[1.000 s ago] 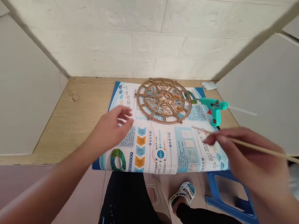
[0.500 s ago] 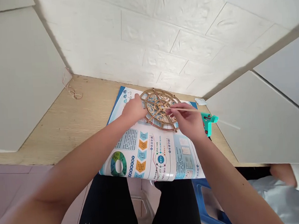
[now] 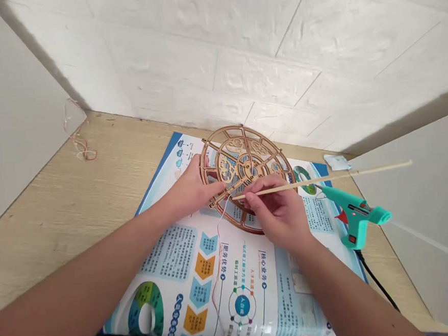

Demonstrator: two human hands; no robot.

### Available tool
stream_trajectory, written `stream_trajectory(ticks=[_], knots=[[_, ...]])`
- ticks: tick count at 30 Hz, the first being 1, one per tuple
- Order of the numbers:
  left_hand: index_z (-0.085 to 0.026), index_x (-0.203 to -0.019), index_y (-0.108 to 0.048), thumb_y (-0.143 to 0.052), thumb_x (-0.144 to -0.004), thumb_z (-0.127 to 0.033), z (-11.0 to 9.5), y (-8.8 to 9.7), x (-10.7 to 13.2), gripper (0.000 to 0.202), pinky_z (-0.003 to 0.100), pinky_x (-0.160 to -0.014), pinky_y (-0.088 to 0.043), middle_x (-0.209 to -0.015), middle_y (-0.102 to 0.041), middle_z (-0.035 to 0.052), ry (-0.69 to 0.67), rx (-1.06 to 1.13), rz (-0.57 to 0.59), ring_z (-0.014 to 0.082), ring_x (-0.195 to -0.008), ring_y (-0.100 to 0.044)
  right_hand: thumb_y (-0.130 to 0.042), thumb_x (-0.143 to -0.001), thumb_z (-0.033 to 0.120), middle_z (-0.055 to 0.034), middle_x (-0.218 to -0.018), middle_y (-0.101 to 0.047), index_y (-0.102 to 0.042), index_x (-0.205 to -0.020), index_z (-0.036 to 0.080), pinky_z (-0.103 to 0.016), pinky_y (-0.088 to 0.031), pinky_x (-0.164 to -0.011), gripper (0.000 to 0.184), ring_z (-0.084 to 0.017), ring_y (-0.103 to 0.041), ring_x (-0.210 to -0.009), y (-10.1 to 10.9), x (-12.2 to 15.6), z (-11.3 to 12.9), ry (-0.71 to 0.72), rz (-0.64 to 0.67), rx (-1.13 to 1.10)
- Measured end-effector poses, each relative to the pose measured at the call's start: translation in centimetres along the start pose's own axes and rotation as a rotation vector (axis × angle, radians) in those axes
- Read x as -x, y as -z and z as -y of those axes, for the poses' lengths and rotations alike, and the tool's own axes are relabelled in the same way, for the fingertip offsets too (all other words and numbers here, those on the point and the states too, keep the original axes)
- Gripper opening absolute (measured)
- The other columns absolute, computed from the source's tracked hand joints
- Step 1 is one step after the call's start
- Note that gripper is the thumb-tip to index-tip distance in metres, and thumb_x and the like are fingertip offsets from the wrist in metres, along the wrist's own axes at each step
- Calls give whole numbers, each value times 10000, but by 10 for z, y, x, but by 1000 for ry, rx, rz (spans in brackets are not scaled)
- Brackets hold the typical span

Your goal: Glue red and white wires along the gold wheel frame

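Observation:
A round openwork wooden frame (image 3: 243, 131) with scroll-shaped cutouts is tilted above the printed sheet. My left hand (image 3: 196, 186) grips its left rim, thumb on the front and fingers partly behind it. In my right hand (image 3: 278, 205) a thin wooden stick (image 3: 377, 169) is pinched; its left tip lies near the lower spoke, by a thin wire (image 3: 218, 235) that hangs from the frame. I cannot tell whether the tip touches the wire. To the right, a teal glue gun (image 3: 351, 207) lies with its nozzle toward the frame.
The printed sheet (image 3: 168, 254) covers the middle of the wooden table (image 3: 57, 200) and hangs over its front edge. Loose thin wires (image 3: 82, 147) lie at the back left. A small white packet (image 3: 336, 161) sits near the wall (image 3: 185, 53). A black cord (image 3: 381, 285) runs from the glue gun.
My view has come closer. The frame has been raised and tilted by my left hand. The stick's tip has moved from the frame's centre to its lower left part.

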State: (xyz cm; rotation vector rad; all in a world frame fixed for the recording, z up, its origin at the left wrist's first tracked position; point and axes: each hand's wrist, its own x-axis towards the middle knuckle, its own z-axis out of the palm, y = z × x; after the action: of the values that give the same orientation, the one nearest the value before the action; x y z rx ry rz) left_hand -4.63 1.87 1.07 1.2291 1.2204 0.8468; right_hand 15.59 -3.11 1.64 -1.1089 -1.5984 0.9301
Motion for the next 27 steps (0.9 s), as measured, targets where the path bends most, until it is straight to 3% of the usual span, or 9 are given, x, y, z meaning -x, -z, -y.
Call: stream_trajectory(ticks=[4, 11, 19, 27], knots=[[-274, -1090, -467, -794, -761, -255, 0, -1, 0, 464, 402, -901, -649, -1191, -745, 56, 5, 34, 88, 258, -1107, -756, -668, -985, 247, -4, -844, -641, -578, -943, 250, -269, -534, -557, 99, -139, -651, -684, 2, 0, -7, 33, -29, -14], [-281, -983, -430, -790, -744, -152, 0, 0, -5, 451, 363, -721, -652, -862, -751, -46, 64, 46, 137, 242, -851, -795, -671, -983, 194, -14, -855, -673, -604, -954, 274, -294, -543, -542, 109, -162, -676, -699, -1, 3, -10, 124, -64, 68], [-286, -1066, -478, -825, -704, -181, 6, 1, -5, 513, 377, -768, -648, -876, -717, -51, 26, 37, 115, 256, -891, -789, -698, -981, 227, -21, -863, -679, -632, -944, 301, -324, -563, -545, 106, -187, -688, -709, -3, 7, -10, 119, -85, 125], [-273, -1050, -460, -829, -696, -194, 8, 1, -6, 517, 352, -722, -622, -864, -693, -45, -30, 29, 123, 263, -900, -779, -696, -965, 177, -21, -839, -688, -641, -924, 294, -342, -566, -590, 136, -206, -695, -760, -1, 6, -11, 163, -77, 196]])
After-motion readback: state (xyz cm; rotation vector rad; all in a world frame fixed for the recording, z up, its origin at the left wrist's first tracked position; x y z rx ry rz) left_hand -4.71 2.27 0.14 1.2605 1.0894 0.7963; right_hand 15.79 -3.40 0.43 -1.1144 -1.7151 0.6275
